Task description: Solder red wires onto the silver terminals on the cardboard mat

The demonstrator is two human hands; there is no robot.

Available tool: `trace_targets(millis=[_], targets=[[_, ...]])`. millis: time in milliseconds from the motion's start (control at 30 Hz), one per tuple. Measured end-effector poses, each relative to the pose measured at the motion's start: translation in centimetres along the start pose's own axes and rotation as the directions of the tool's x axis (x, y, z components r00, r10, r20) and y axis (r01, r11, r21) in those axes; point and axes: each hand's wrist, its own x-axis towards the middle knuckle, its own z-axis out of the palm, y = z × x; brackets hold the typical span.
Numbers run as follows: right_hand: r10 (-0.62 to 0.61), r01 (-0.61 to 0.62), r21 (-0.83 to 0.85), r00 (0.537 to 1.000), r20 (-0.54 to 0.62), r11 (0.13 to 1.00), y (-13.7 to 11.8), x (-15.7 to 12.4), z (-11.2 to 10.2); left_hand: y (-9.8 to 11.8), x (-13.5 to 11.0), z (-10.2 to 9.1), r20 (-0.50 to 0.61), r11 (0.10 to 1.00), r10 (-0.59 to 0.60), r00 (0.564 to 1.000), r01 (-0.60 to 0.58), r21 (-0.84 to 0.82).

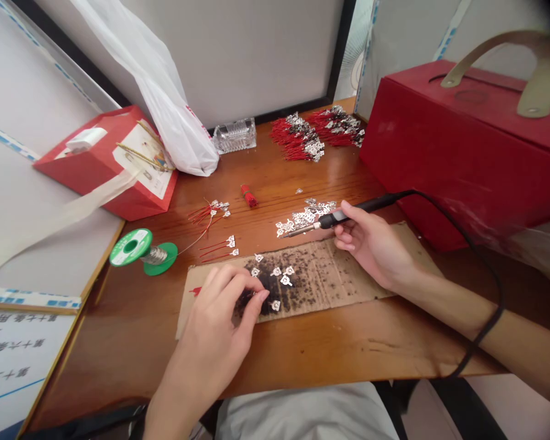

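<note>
Left hand (220, 318) pinching on scorched cardboard (330, 275), right hand (371, 241) gripping soldering iron (348, 215) near red box (467, 153).

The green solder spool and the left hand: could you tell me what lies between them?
In the head view, only bare wooden table between green solder spool and left hand.

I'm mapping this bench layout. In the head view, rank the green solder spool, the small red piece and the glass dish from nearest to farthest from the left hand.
1. Green solder spool: nearest, just up and left of the left hand.
2. Small red piece: mid-table, beyond the hand.
3. Glass dish: farthest, at the back by the white bag.
</note>
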Motion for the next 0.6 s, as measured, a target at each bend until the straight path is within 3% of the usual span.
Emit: trace_targets(millis=[100,267,400,600], targets=[[0.0,0.0,0.001,1.0,0.0,1.0,0.1,0.1,0.0,-0.3,1.2,-0.1,0.033,1.0,-0.007,0.999,0.007,-0.021],[-0.008,0.008,-0.005,1.0,0.001,1.0,0.0,0.0,0.0,0.0,1.7,2.2,0.118,0.993,-0.108,0.987,0.114,-0.042],[-0.02,0.021,-0.016,1.0,0.017,1.0,0.0,0.0,-0.1,0.8,1.7,3.8,0.071,0.987,-0.157,0.985,0.158,-0.009],[-0.025,0.027,-0.04,0.999,0.036,0.999,0.1,0.1,-0.3,1.6,1.4,4.9,0.03,0.983,-0.182,0.983,0.182,0.005]])
